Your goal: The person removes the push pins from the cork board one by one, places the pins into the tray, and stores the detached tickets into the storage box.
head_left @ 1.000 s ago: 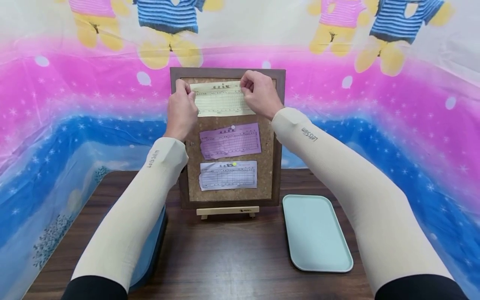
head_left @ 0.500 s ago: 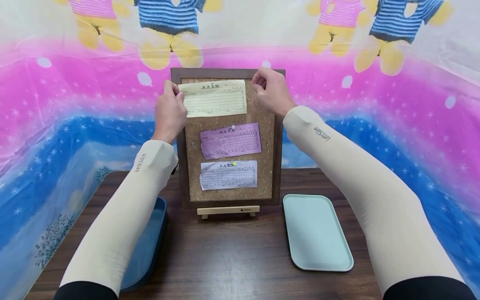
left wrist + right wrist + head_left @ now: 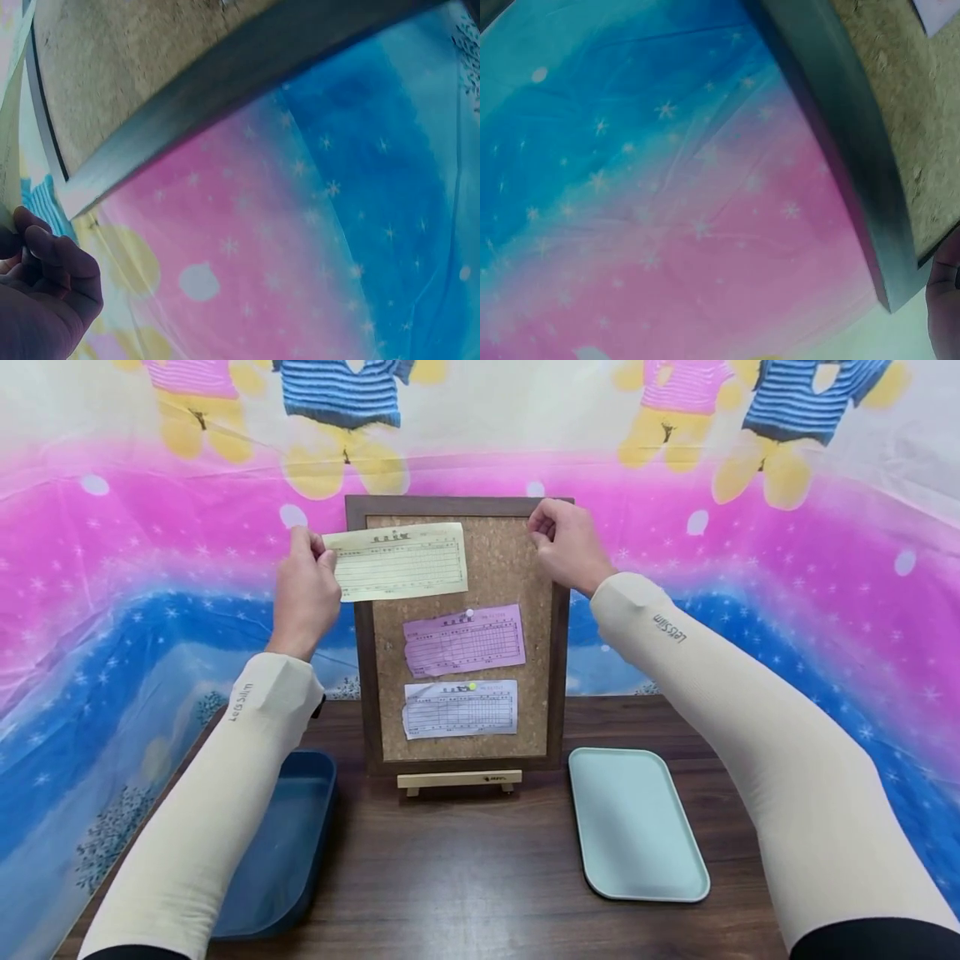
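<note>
My left hand (image 3: 303,589) pinches the left edge of a pale yellow printed slip (image 3: 401,560), which overlaps the upper left of the corkboard (image 3: 502,560) in the head view. In the left wrist view the slip (image 3: 10,142) shows nearly edge-on above the fingers. My right hand (image 3: 572,545) is held by the board's upper right corner, fingers curled and thumb against the forefinger. I cannot tell whether something small is between those fingertips. Lower on the cork hang a purple slip (image 3: 465,642) with a white pushpin (image 3: 469,612) and a white slip (image 3: 461,712) with a yellow-green pushpin (image 3: 472,687).
The brown-framed board leans on a small wooden easel (image 3: 459,779) on the dark wood table (image 3: 450,860). A deep blue tray (image 3: 277,852) stands at the left, partly behind my left sleeve. To the right lies a pale green tray (image 3: 637,822). A printed cloth (image 3: 787,552) hangs behind.
My left hand has moved left with the yellow slip, baring the board's upper right cork. My right hand has come away from the slip and shifted right, fingers still curled.
</note>
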Tool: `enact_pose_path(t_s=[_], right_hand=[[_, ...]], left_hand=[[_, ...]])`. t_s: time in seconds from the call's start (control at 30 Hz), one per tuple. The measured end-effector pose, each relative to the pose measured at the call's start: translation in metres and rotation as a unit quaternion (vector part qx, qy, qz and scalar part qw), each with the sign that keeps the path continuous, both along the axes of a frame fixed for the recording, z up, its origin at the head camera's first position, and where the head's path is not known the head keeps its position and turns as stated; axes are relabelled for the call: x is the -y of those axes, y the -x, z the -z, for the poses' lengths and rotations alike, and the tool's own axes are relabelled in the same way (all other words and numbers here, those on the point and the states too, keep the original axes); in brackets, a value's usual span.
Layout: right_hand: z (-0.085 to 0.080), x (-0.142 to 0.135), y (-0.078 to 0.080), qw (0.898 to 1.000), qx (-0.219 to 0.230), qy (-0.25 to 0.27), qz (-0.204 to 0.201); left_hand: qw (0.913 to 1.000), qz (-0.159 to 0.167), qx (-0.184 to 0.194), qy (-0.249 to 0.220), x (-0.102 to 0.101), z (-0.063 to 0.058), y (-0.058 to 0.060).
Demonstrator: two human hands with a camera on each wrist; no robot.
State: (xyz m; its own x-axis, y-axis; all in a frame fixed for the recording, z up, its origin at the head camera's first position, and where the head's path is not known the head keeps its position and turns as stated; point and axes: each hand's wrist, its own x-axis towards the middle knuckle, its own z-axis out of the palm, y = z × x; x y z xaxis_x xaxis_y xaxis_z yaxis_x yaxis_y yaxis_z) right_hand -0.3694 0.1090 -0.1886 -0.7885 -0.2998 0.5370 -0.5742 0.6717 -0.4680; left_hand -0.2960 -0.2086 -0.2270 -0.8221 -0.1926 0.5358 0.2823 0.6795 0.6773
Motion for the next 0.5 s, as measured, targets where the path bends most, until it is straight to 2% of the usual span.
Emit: enact_pose_path(t_s=[0.17,0.37,0.5], right_hand=[[0.000,-0.011,0.002,1.000,-0.015,-0.004,0.009],[0.005,-0.026,0.003,1.000,-0.003,0.011,0.028],[0.009,-0.036,0.001,0.999,0.001,0.005,0.041]], left_hand=[[1.0000,-0.002,-0.005,-0.004,0.010,0.000,-0.004],[0.9997,-0.014,-0.015,0.009,0.018,0.000,-0.008],[0.9999,-0.009,0.001,0.010,0.023,0.000,-0.012]])
